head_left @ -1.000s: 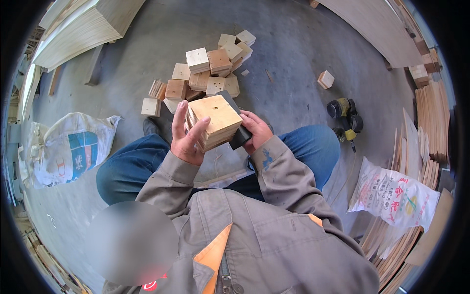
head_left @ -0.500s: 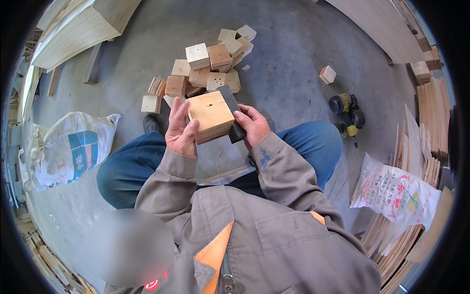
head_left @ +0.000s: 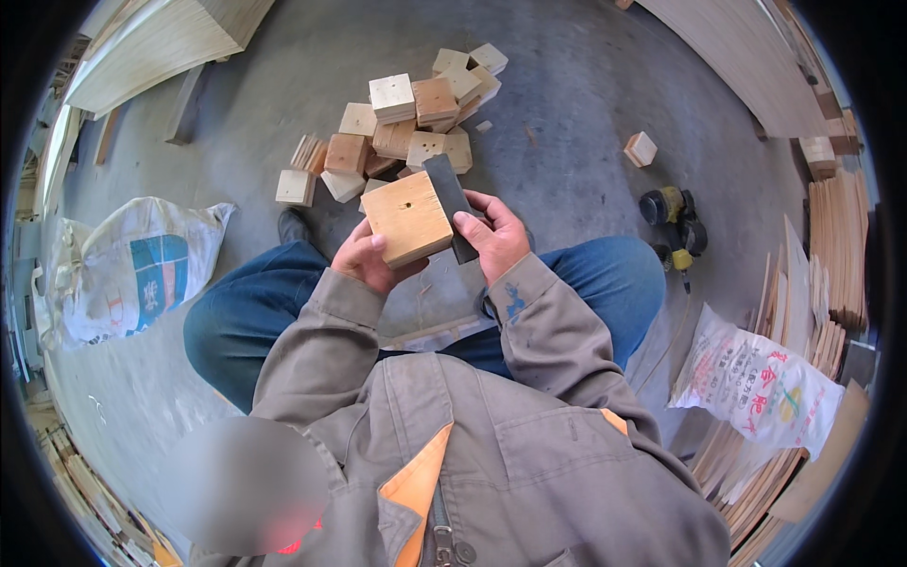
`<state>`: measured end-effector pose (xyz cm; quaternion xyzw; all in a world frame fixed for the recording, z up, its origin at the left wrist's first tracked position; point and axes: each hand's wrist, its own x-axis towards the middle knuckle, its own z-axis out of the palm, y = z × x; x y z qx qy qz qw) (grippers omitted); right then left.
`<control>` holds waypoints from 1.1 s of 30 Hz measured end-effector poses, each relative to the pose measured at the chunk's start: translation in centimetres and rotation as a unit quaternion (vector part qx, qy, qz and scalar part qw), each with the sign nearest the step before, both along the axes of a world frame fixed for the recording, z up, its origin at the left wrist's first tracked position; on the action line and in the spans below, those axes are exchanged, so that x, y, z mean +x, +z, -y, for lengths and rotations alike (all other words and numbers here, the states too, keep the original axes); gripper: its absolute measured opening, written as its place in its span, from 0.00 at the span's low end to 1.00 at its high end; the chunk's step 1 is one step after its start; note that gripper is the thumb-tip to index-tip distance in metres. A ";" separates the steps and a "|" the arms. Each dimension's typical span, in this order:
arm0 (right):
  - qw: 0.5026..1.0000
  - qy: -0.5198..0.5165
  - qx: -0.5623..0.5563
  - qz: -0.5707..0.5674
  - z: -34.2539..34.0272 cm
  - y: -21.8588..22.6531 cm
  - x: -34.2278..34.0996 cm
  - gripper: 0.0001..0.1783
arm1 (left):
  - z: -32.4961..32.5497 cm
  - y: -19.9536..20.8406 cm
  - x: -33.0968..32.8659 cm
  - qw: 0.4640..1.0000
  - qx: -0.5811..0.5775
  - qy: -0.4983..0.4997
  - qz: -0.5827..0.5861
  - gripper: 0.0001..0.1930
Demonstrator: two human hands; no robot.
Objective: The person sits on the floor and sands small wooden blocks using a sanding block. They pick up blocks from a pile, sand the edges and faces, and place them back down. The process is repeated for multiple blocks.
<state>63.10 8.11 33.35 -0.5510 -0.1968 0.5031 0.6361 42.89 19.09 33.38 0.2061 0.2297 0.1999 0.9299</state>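
Observation:
A square wooden block [head_left: 408, 219] with a small dark hole in its top face is held up between my hands, over the floor between my knees. My left hand [head_left: 370, 257] grips it from the left and below, thumb on the near left edge and the other fingers partly hidden behind it. In my right hand [head_left: 495, 234] is a flat dark grey rectangular slab [head_left: 452, 203], its face lying along the block's right side. The thumb presses on the slab; the fingers curl behind it. What the slab is made of I cannot make out.
Beyond my hands lies a pile of wooden blocks [head_left: 433, 102]. One single block [head_left: 641, 148] and a yellow-black power tool [head_left: 676, 219] rest at the right. White sacks stand left [head_left: 123, 269] and right [head_left: 756, 383]. Stacked wood strips [head_left: 838, 246] line the right side.
My left hand's raised fingers have come down and closed around the block's left and lower side. The block has turned slightly. My right hand keeps the dark slab against it.

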 end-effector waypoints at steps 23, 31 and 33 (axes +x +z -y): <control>0.791 0.019 0.018 0.611 0.3 1.2 -2.4 0.31 | 0.7 -1.7 1.9 0.952 0.082 0.155 -0.251 0.42; 0.818 0.013 0.048 0.574 -0.9 1.2 -1.2 0.30 | 0.8 -2.3 1.2 0.963 0.083 0.152 -0.207 0.40; 0.790 0.050 0.071 0.607 1.7 1.0 -1.7 0.30 | 0.3 -2.1 0.6 0.956 0.067 0.174 -0.226 0.40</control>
